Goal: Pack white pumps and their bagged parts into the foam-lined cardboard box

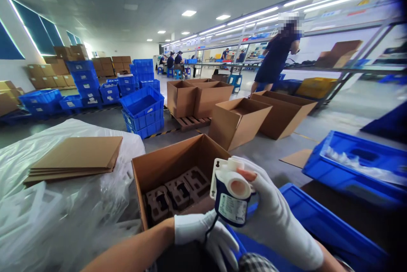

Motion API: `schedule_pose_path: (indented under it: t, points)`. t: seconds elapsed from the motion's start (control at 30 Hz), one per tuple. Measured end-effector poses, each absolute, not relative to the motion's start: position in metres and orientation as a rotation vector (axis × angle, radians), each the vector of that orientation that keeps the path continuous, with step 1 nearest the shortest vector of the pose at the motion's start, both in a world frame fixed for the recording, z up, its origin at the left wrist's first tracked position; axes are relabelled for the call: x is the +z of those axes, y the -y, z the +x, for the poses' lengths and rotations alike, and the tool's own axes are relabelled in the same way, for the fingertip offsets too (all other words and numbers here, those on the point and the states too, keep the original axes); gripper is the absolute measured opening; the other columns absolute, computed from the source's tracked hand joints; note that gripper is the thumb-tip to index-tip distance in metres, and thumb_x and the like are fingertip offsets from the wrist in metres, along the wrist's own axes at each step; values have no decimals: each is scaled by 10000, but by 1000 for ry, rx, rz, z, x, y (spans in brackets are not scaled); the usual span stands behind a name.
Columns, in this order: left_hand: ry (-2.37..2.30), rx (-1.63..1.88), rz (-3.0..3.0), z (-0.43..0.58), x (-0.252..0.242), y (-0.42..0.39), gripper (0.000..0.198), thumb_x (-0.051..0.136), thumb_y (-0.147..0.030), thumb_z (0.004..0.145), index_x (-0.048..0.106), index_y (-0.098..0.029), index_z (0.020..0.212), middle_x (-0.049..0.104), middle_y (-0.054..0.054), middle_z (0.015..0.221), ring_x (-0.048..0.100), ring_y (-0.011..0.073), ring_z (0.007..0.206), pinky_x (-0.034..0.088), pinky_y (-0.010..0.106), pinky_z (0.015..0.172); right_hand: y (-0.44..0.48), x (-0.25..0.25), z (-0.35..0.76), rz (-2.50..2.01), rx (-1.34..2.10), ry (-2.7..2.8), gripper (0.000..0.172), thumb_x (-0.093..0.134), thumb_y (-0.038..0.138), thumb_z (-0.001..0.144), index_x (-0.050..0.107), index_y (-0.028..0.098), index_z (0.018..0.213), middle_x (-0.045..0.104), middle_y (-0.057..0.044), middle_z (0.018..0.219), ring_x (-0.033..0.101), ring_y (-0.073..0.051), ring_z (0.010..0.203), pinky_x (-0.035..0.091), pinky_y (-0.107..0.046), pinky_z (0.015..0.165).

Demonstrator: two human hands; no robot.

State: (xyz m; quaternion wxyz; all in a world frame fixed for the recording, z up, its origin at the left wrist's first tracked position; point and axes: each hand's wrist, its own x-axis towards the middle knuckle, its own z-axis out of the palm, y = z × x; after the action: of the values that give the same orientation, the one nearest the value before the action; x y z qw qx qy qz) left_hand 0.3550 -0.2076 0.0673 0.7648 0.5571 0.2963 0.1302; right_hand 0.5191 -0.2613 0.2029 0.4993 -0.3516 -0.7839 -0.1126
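By the open carton [171, 162], the right hand [267, 200] has its fingers closed round a white-and-navy device [232, 209]; beneath, the left hand [221, 238] spreads loosely, any hold on the cable [213, 225] unclear. Grey trays [190, 180] with dark pieces [162, 197] lie inside the carton; a blue crate [337, 175] at right holds whitish plastic [356, 162].

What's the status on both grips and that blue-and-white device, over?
Right grip holding blue-and-white device, label showing. Left grip lower, at black cable; hold unclear. Left grip and device partly block view of nearest open carton.
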Motion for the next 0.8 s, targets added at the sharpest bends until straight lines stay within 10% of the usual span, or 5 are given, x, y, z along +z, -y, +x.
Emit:
schedule_pose_path:
  t: [0.17,0.3,0.53,0.8]
  points:
    - [-534,-45,1233,332,78,225,909,132,-897,743,648,-157,634,528,51,511,549,207,573,488,421,753,243,202,545,-906,-297,1904,802,698,129,735,313,170,1438,464,-176,1350,508,-323,1214,448,-496,1026]
    - [-450,57,1136,299,115,201,661,504,-733,807,656,-143,1065,689,76,781,615,161,590,491,338,701,224,186,572,-1003,-241,1963,761,698,203,759,335,180,1427,474,-163,1348,507,-315,1215,458,-480,1017]
    - [-684,-188,1607,291,162,94,470,660,-538,800,609,-204,1128,700,31,878,639,132,584,507,269,610,142,139,614,-1146,-299,2046,680,673,293,755,373,176,1354,521,-156,1278,542,-302,1132,487,-458,950]
    - [-388,-566,3045,404,65,12,240,601,-108,772,738,-167,961,753,96,892,686,247,833,526,343,709,12,74,605,-1374,-428,2887,521,716,205,673,576,158,1172,608,-121,1086,571,-291,967,439,-415,891]
